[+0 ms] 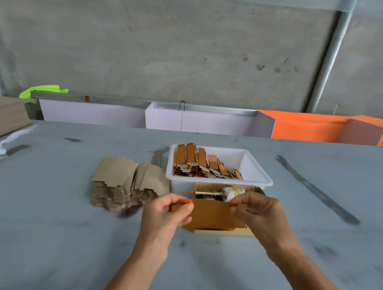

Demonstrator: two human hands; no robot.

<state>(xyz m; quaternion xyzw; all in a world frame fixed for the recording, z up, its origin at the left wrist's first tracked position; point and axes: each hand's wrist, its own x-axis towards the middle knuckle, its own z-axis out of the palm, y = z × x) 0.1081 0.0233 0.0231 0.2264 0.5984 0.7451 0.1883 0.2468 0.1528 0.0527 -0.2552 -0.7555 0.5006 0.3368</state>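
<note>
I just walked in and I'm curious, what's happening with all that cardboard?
A person pinches the top corners of an orange cardboard piece, one in the left hand, one in the right hand, over a grey table. A white tub behind holds folded orange pieces. A pile of flat brown cutouts lies beside it.

Two hands are in view, the left hand and the right hand, with one orange card blank between them. One white plastic tub contains folded orange cartons, too overlapped to count. There is one heap of brown cardboard blanks, one open cardboard box with one wooden stick, two lilac panels and one neon-green cloth.
</note>
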